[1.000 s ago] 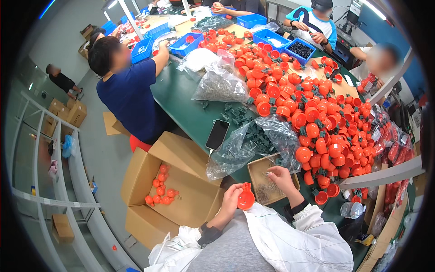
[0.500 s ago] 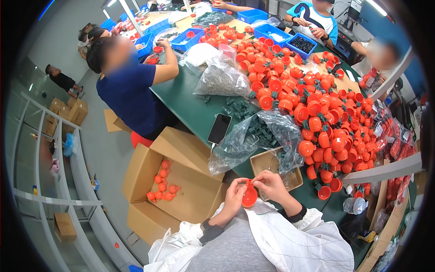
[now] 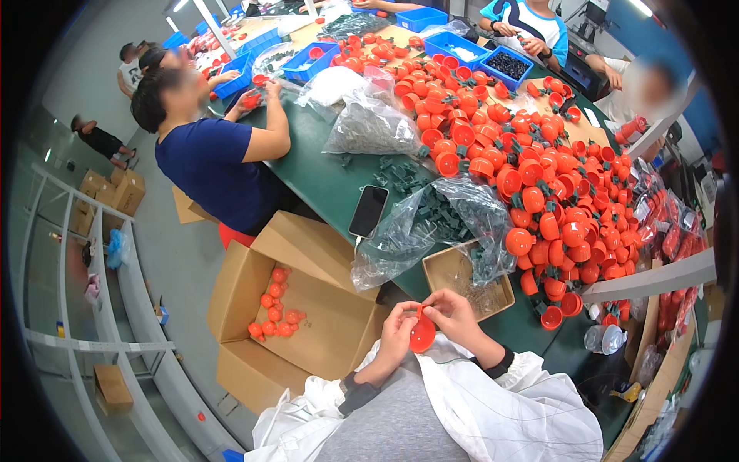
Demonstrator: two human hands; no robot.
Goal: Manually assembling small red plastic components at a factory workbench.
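Note:
Close to my body I hold a small red-orange plastic cup-shaped part [image 3: 422,337], its round bowl hanging down. My left hand [image 3: 395,333] pinches it by the narrow upper end. From the other side, the fingers of my right hand [image 3: 453,314] close on that same end; whether they also hold a smaller piece is hidden. Just past my right hand, a shallow cardboard tray [image 3: 502,301] holds thin, pale, wire-like pieces. A clear plastic bag [image 3: 385,262] with dark green clips [image 3: 446,221] lies beyond it on the green table [image 3: 322,202].
At my left stands an open cardboard box [image 3: 339,339] with several red-orange parts inside. A big heap of similar cups [image 3: 539,200] covers the table's right side. A phone [image 3: 369,212] with a cable lies near the edge. Co-workers, blue bins [image 3: 506,69] and a plastic bottle [image 3: 604,339] surround the table.
My hands keep their hold on the red-orange part, with only slight finger movement. The view has shifted a little. At the left, the co-worker in dark blue has raised their head and straightened somewhat.

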